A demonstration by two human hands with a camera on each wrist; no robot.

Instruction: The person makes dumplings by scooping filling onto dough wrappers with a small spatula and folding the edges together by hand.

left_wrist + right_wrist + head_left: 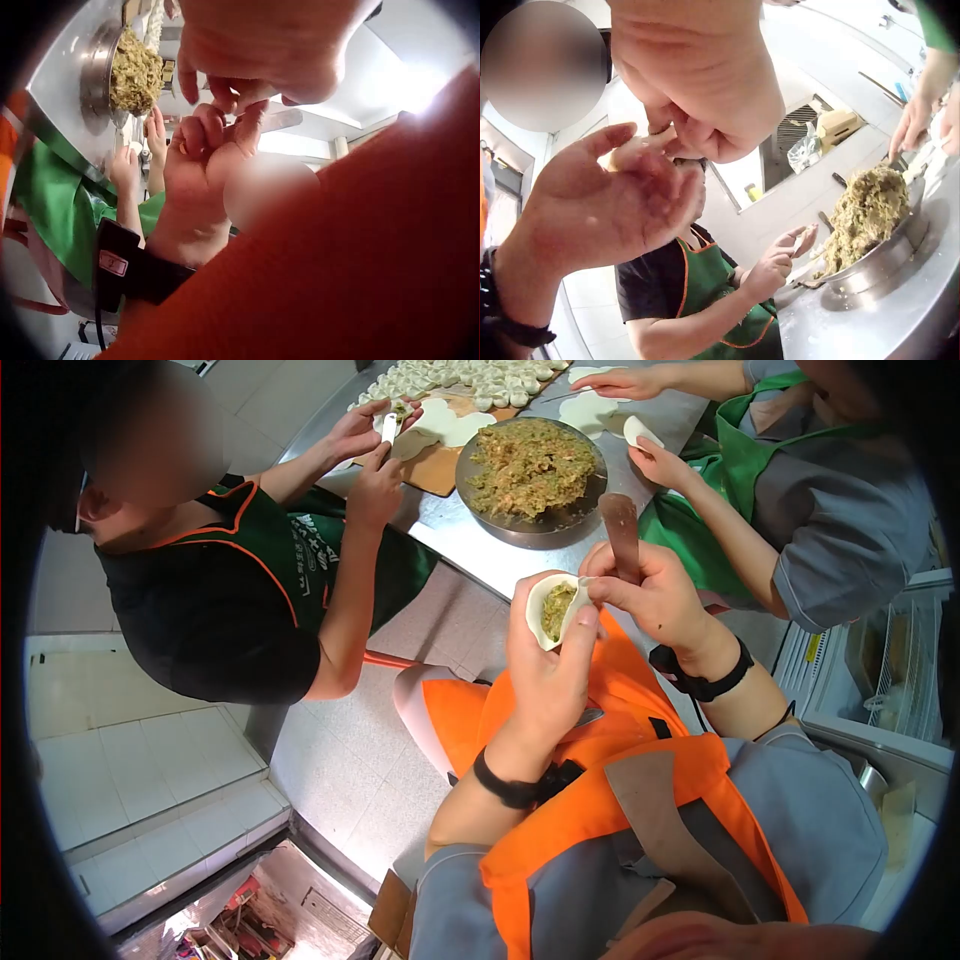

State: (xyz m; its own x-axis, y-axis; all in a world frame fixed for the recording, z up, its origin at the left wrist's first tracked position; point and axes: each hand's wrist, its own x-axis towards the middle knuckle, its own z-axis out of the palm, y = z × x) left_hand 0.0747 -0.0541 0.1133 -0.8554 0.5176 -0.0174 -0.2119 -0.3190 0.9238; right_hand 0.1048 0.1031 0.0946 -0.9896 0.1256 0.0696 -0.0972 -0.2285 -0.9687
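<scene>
My left hand [550, 680] cradles an unsealed dumpling [556, 612], a round of dough with greenish filling showing, its thumb over the near edge. With thumb and fingertip, my right hand [660, 600] pinches the dough's right edge. The same hand keeps a flat brown spatula [621, 532] in its fingers, blade pointing up and away. In the right wrist view, pale dough [630, 154] shows between the two hands, largely covered by fingers. In the left wrist view, the spatula [281, 120] sticks out behind the right hand [202, 157], while the dumpling is hidden.
A metal bowl [575, 525] heaped with filling [530, 465] stands on the steel table [470, 555] ahead. Behind it are many finished dumplings [450, 380] and flat wrappers [455, 425]. People in green aprons work at left [340, 575] and right [740, 460].
</scene>
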